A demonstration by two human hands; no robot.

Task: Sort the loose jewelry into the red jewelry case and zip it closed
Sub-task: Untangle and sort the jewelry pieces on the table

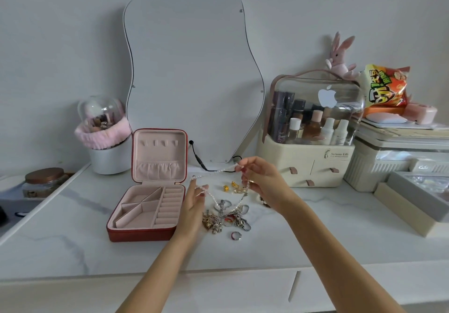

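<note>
Necklace (220, 186) between both hands (194, 203)

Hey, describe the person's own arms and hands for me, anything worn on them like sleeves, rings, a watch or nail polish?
Both forearms are bare as far as the picture shows: no sleeves, watch or bracelet in view. The left hand and right hand show no rings that can be made out. The right hand's fingernails look painted dark red; the left hand's nails are too small to tell.

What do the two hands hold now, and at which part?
A pearl necklace: the right hand pinches one end, the left hand pinches the strand farther along.
</note>
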